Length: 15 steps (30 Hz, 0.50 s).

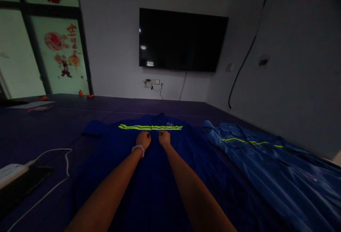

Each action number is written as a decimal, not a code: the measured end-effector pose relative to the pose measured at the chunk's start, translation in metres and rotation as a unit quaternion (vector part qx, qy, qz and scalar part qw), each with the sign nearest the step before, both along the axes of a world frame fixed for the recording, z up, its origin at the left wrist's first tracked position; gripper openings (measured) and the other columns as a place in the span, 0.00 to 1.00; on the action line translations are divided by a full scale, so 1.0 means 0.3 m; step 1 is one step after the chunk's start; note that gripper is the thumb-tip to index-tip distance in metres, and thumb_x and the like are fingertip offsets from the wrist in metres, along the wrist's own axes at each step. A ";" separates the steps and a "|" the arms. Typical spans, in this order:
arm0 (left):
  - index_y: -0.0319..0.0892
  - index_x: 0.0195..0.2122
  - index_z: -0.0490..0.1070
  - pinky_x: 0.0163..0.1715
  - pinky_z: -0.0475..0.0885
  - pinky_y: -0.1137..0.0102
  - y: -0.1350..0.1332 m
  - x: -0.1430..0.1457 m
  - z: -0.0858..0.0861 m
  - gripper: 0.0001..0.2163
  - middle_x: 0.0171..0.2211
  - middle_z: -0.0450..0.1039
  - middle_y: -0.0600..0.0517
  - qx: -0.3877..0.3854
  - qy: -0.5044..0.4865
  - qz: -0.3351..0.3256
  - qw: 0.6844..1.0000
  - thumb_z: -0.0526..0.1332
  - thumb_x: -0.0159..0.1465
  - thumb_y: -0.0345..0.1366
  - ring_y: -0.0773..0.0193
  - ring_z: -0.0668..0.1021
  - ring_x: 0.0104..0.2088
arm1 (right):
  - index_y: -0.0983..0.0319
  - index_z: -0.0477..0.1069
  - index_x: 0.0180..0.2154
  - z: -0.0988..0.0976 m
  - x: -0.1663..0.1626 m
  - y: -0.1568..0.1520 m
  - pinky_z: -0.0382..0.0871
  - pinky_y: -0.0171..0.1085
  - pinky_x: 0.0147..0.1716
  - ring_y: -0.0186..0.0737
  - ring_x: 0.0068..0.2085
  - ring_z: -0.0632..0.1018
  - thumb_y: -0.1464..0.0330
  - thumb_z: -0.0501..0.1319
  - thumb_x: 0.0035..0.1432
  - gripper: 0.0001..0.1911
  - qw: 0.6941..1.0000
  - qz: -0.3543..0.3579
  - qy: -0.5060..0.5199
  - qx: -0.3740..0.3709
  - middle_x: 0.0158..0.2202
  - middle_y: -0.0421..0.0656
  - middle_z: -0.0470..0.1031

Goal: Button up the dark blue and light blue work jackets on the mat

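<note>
A dark blue work jacket (125,175) with a yellow-green reflective stripe (150,127) lies spread flat on the dark surface in front of me. Both my arms reach forward over it. My left hand (143,139), with a pale bracelet on the wrist, is closed on the jacket's front just below the stripe. My right hand (164,138) is closed on the cloth right beside it, the two fists nearly touching at the jacket's middle. What the fingers pinch beyond the cloth is hidden.
A second blue jacket (266,161) with a reflective stripe lies to the right. A white power strip (10,173), its cable (53,168) and a black phone (23,184) lie at the left. A television (182,40) hangs on the far wall.
</note>
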<state>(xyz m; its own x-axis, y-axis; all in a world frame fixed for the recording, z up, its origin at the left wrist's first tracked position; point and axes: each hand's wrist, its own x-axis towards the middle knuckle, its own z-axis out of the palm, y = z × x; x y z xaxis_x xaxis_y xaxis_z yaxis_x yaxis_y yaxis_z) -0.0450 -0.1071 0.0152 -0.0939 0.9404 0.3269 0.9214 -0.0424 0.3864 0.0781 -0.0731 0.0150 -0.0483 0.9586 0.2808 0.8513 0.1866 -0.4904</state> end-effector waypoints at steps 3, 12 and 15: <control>0.41 0.38 0.72 0.40 0.65 0.72 0.031 -0.005 0.003 0.12 0.44 0.72 0.46 -0.010 0.018 -0.002 1.000 0.49 0.62 0.32 0.61 0.75 0.42 | 0.62 0.75 0.40 -0.001 0.009 0.022 0.66 0.29 0.39 0.39 0.42 0.76 0.72 0.53 0.56 0.14 1.000 -0.020 0.001 -0.008 0.40 0.46 0.77; 0.42 0.42 0.71 0.38 0.68 0.68 0.136 0.015 0.021 0.14 0.41 0.74 0.44 -0.033 0.040 0.038 0.998 0.49 0.63 0.40 0.57 0.75 0.43 | 0.67 0.73 0.39 0.017 -0.025 0.092 0.68 0.38 0.35 0.50 0.41 0.76 0.58 0.54 0.56 0.20 0.991 -0.135 -0.007 -0.015 0.38 0.56 0.75; 0.37 0.41 0.71 0.38 0.68 0.66 0.149 0.031 0.015 0.17 0.39 0.74 0.39 -0.041 0.038 0.064 0.996 0.50 0.62 0.43 0.53 0.75 0.42 | 0.68 0.72 0.41 0.014 -0.040 0.102 0.67 0.39 0.36 0.51 0.41 0.76 0.57 0.55 0.55 0.22 0.989 -0.145 -0.018 -0.008 0.40 0.58 0.74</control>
<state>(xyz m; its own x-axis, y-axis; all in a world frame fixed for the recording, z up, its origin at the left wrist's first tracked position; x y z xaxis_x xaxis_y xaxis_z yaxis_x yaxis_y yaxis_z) -0.0355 -0.0624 0.0197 -0.1916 0.9463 0.2605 0.9441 0.1052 0.3124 0.0660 -0.0424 0.0193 0.2197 0.9376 0.2695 0.8848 -0.0752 -0.4599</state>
